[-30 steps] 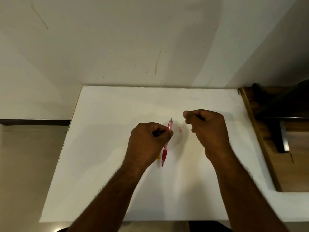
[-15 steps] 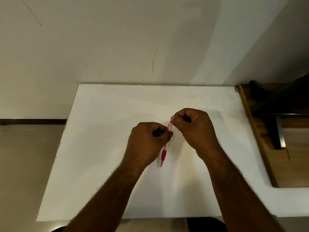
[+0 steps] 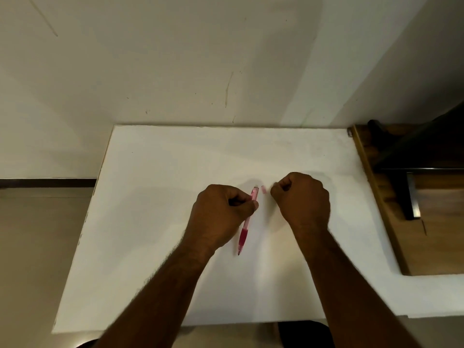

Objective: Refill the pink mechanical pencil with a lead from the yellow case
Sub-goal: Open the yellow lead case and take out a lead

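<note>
Looking down from the head view, both forearms reached over a white table (image 3: 155, 222). Left hand (image 3: 221, 217) was clenched around the pink mechanical pencil (image 3: 247, 223), gripping the pale upper barrel between thumb and curled fingers. Pencil stood tilted, tip toward the person and below the hand, its top end poking out above the knuckles. That top looked open, with no cap on it.

Right hand (image 3: 301, 199) sat just beside the left, apart from the pencil, curled into a loose fist with fingertips pinched together. Whether it pinched a lead could not be told; anything that thin was beyond what the picture resolved. A small pink piece (image 3: 263, 189), likely the pencil's cap or eraser, lay on the table between the two hands, just off the right fingertips.

Yellow case was not visible anywhere; possibly hidden under the left hand, not confirmed.

Judged progress: pencil opened and held ready. Whether a lead was already in could not be judged. Left to do at least: refitting the small pink piece on top.
</note>
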A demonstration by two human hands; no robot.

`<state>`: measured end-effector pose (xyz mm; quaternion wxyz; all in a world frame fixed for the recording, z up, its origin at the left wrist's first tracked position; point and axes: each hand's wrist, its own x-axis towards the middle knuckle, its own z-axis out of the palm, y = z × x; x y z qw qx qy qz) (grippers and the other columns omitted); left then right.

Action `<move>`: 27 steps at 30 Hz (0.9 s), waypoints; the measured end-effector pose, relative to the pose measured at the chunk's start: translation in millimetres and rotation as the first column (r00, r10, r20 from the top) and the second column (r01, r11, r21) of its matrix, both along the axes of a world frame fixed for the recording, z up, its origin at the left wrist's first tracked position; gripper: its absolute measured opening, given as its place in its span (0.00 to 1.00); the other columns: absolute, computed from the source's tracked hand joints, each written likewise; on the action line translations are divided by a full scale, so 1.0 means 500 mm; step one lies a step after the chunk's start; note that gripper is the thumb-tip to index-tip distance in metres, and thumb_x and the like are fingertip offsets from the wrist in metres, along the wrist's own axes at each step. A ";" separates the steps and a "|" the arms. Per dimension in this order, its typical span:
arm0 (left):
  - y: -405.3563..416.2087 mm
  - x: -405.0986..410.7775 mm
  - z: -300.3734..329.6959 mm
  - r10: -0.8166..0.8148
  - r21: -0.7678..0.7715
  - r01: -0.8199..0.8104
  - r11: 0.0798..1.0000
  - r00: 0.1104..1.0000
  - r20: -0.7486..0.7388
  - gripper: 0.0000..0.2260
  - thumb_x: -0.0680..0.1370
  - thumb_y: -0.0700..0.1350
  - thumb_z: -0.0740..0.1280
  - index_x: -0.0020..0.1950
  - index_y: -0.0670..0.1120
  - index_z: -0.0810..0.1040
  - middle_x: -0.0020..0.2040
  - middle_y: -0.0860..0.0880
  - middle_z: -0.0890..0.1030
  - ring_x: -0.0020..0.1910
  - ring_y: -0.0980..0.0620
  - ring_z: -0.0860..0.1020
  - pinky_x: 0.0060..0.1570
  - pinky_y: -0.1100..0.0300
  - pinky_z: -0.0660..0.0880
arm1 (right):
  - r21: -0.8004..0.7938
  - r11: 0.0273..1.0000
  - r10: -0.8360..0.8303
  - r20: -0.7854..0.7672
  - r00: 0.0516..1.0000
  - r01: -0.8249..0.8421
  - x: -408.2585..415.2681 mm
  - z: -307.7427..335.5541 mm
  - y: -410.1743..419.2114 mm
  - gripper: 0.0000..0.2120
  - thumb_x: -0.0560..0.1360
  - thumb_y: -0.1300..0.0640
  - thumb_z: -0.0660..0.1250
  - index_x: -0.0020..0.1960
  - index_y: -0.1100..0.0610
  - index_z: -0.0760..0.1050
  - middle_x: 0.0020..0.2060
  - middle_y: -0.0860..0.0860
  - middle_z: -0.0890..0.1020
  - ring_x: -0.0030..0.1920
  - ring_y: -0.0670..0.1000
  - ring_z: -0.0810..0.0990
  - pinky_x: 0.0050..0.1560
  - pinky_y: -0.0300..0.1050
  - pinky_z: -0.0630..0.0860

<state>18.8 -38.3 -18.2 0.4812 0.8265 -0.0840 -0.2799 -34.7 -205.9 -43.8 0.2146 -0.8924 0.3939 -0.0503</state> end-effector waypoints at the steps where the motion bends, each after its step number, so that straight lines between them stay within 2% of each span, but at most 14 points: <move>1: -0.001 -0.001 0.001 -0.003 -0.001 0.003 1.000 1.000 -0.008 0.06 0.73 0.51 0.77 0.40 0.49 0.87 0.32 0.54 0.84 0.33 0.54 0.82 0.45 0.52 0.83 | -0.026 1.000 0.011 -0.009 1.000 -0.011 0.000 -0.002 0.003 0.10 0.76 0.46 0.70 0.40 0.51 0.79 0.36 0.47 0.82 0.36 0.51 0.77 0.39 0.42 0.68; 4: 0.001 0.000 0.005 -0.008 -0.006 0.008 1.000 1.000 -0.020 0.07 0.73 0.51 0.77 0.39 0.49 0.87 0.31 0.53 0.84 0.31 0.54 0.81 0.45 0.49 0.83 | -0.035 0.999 0.029 -0.009 1.000 -0.029 0.002 0.011 0.002 0.11 0.77 0.46 0.70 0.42 0.52 0.81 0.38 0.48 0.85 0.40 0.53 0.82 0.41 0.42 0.70; 6: 0.004 0.001 0.007 -0.010 -0.006 0.010 1.000 1.000 -0.015 0.07 0.73 0.51 0.76 0.38 0.49 0.86 0.30 0.54 0.84 0.29 0.55 0.80 0.45 0.51 0.83 | 0.044 0.999 -0.034 0.082 0.996 0.031 -0.001 0.032 -0.012 0.11 0.76 0.46 0.71 0.40 0.52 0.83 0.36 0.47 0.85 0.41 0.53 0.84 0.43 0.42 0.72; 8: 0.006 0.004 0.008 -0.002 -0.011 0.002 1.000 1.000 -0.015 0.07 0.73 0.52 0.76 0.39 0.50 0.86 0.30 0.54 0.84 0.30 0.55 0.82 0.43 0.54 0.83 | 0.262 0.963 -0.112 0.182 0.977 0.061 -0.012 0.059 -0.017 0.10 0.74 0.48 0.74 0.39 0.53 0.84 0.32 0.46 0.85 0.39 0.52 0.86 0.44 0.46 0.78; 9: 0.008 0.006 0.007 0.004 -0.016 -0.004 1.000 1.000 -0.015 0.07 0.74 0.52 0.76 0.40 0.50 0.87 0.31 0.54 0.85 0.31 0.55 0.83 0.42 0.56 0.82 | 0.407 0.913 -0.118 0.193 0.974 0.030 -0.019 0.073 -0.012 0.09 0.74 0.49 0.75 0.39 0.52 0.84 0.32 0.47 0.86 0.38 0.52 0.86 0.44 0.47 0.80; 10: 0.008 0.007 0.007 0.008 -0.022 -0.008 1.000 1.000 -0.014 0.07 0.74 0.52 0.76 0.41 0.49 0.87 0.31 0.54 0.85 0.31 0.56 0.83 0.41 0.57 0.82 | 0.530 0.848 -0.087 0.171 0.981 -0.017 -0.028 0.085 -0.002 0.08 0.74 0.49 0.76 0.40 0.52 0.85 0.33 0.48 0.87 0.37 0.51 0.87 0.42 0.48 0.81; 12: 0.009 0.012 0.007 0.016 -0.035 -0.017 0.999 1.000 -0.010 0.06 0.74 0.50 0.76 0.41 0.49 0.87 0.32 0.53 0.86 0.32 0.55 0.84 0.40 0.57 0.82 | 0.647 0.755 0.067 0.092 0.994 -0.111 -0.044 0.094 0.026 0.07 0.73 0.50 0.77 0.41 0.53 0.86 0.34 0.49 0.88 0.36 0.50 0.88 0.38 0.46 0.81; 14: 0.007 0.015 0.006 0.023 -0.049 -0.023 0.999 1.000 -0.014 0.06 0.74 0.49 0.75 0.40 0.48 0.87 0.33 0.51 0.86 0.34 0.51 0.85 0.42 0.53 0.84 | 0.642 0.748 0.191 0.033 0.981 -0.167 -0.053 0.097 0.051 0.08 0.71 0.49 0.78 0.41 0.53 0.85 0.34 0.51 0.88 0.36 0.51 0.88 0.40 0.48 0.84; 17: 0.003 0.013 0.005 0.019 -0.070 -0.021 0.997 0.999 -0.037 0.06 0.75 0.47 0.74 0.40 0.47 0.87 0.34 0.49 0.86 0.35 0.49 0.86 0.44 0.48 0.84 | 0.585 0.792 0.212 0.003 0.977 -0.174 -0.048 0.093 0.072 0.05 0.71 0.53 0.79 0.40 0.53 0.84 0.32 0.51 0.88 0.35 0.51 0.88 0.47 0.55 0.85; 19: 0.000 0.012 0.002 0.023 -0.078 -0.026 0.997 0.999 -0.033 0.05 0.75 0.47 0.74 0.41 0.47 0.87 0.35 0.49 0.87 0.35 0.50 0.86 0.45 0.49 0.84 | 0.527 0.832 0.216 -0.021 0.976 -0.173 -0.040 0.089 0.079 0.06 0.71 0.54 0.77 0.37 0.52 0.83 0.31 0.51 0.87 0.35 0.51 0.88 0.50 0.56 0.84; 20: -0.001 0.013 0.000 0.032 -0.067 -0.032 0.997 0.999 -0.010 0.06 0.75 0.48 0.75 0.42 0.48 0.87 0.35 0.50 0.87 0.35 0.52 0.86 0.44 0.53 0.83 | 0.486 0.857 0.222 -0.043 0.974 -0.174 -0.036 0.086 0.082 0.08 0.71 0.53 0.77 0.35 0.51 0.82 0.31 0.50 0.87 0.36 0.51 0.87 0.50 0.55 0.84; 23: 0.001 0.021 -0.007 0.031 0.172 -0.071 0.983 0.973 0.228 0.10 0.74 0.56 0.74 0.40 0.50 0.84 0.34 0.55 0.83 0.34 0.58 0.81 0.35 0.66 0.72 | 0.329 0.925 0.249 -0.145 0.958 -0.191 -0.027 0.075 0.082 0.12 0.71 0.47 0.77 0.33 0.49 0.80 0.33 0.49 0.87 0.39 0.49 0.86 0.48 0.45 0.81; 25: 0.008 0.022 -0.010 0.028 0.314 -0.141 0.939 0.940 0.340 0.13 0.73 0.60 0.74 0.38 0.52 0.79 0.33 0.57 0.79 0.34 0.58 0.78 0.31 0.66 0.66 | 0.259 0.946 0.248 -0.193 0.949 -0.195 -0.019 0.067 0.081 0.10 0.72 0.44 0.77 0.40 0.51 0.84 0.38 0.49 0.87 0.38 0.48 0.83 0.44 0.40 0.74; 27: 0.013 0.019 -0.017 -0.002 0.399 -0.150 0.905 0.934 0.357 0.16 0.71 0.63 0.74 0.38 0.52 0.76 0.34 0.56 0.78 0.35 0.56 0.77 0.31 0.64 0.64 | 0.215 0.957 0.244 -0.239 0.940 -0.193 -0.012 0.060 0.083 0.14 0.73 0.43 0.76 0.48 0.53 0.85 0.44 0.50 0.87 0.40 0.50 0.81 0.44 0.39 0.70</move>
